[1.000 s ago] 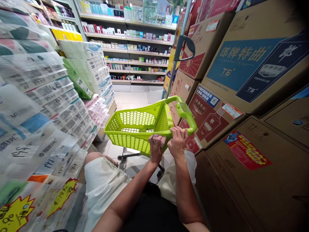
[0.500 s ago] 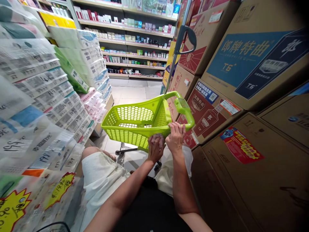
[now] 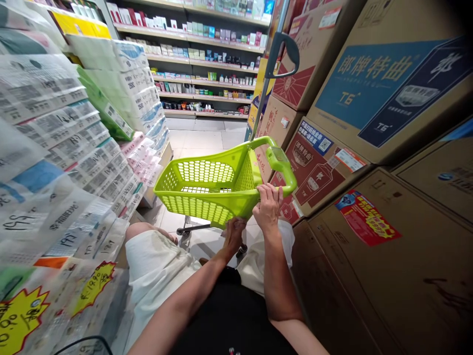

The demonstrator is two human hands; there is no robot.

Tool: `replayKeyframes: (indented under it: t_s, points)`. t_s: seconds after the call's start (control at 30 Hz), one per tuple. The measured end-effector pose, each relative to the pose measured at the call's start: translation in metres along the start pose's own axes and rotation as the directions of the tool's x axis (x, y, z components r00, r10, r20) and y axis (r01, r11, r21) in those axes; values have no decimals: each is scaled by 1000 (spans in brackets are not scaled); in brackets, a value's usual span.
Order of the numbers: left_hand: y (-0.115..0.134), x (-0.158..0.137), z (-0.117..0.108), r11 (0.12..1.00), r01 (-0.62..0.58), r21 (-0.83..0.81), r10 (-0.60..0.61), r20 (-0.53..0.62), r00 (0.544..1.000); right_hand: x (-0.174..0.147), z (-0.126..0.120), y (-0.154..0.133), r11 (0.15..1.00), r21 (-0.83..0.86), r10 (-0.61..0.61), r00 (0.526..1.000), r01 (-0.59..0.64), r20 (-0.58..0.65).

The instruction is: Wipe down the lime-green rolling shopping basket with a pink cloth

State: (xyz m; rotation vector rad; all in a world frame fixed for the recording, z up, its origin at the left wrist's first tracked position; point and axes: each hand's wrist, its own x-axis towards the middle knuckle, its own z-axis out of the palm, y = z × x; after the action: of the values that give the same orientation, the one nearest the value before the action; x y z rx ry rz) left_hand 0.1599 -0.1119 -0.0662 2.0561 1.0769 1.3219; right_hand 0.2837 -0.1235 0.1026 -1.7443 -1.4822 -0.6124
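A lime-green shopping cart point(image 3: 199, 202) with a perforated plastic basket stands sideways before my seated or crouching legs. My right hand point(image 3: 268, 204) is closed around the near end of its handle point(image 3: 285, 170). Lower down, my left hand point(image 3: 234, 232) is at the underside of the basket's near corner, its fingers curled. A crumpled pale cloth showed in that hand a moment ago; now the fingers and the basket mostly hide it. The basket holds nothing that I can make out.
Stacked packs of tissue paper point(image 3: 74, 133) with price signs rise on the left. Large cardboard cartons point(image 3: 354, 236) line the right, with a dark-handled pole point(image 3: 273, 69) beside them. Shelves of small products point(image 3: 207, 64) stand across the tiled aisle point(image 3: 201, 130).
My left hand has slid down from the basket's side to its lower edge, taking the pale cloth mostly out of sight. My right hand keeps its grip on the handle.
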Motion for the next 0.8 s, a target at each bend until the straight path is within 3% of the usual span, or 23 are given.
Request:
replayKeyframes:
  t_s: [0.07, 0.13, 0.23, 0.3, 0.47, 0.53, 0.7, 0.8]
  points:
    - [-9, 1, -7, 996, -94, 9, 94, -23, 995, 0, 0, -1, 1000, 10, 3, 1000, -3, 5]
    - [-11, 14, -15, 991, -134, 21, 136, -135, 982, 0, -1, -3, 1000, 21, 10, 1000, -10, 2]
    - [-10, 33, -23, 998, -52, 47, 63, -292, 954, 0, -2, -5, 999, 36, 26, 1000, -26, 7]
    - [-14, 33, -24, 999, 49, 24, -38, -328, 944, -1, -2, -7, 998, 47, 31, 999, -32, 12]
    - [-26, 6, -22, 962, 269, -43, -268, -323, 908, -1, -2, -8, 999, 37, 23, 1000, -23, -9]
    - [-21, 7, -24, 964, 262, -37, -259, -329, 908, 0, -2, -8, 999, 34, 11, 1000, -10, -23]
    - [-8, 17, -28, 995, 90, -44, -97, -207, 973, 0, -2, -7, 999, 38, 21, 1000, -21, 9]
    - [-14, 9, -26, 989, 135, -60, -144, -202, 969, 0, -3, -6, 999, 39, 24, 999, -25, 26]
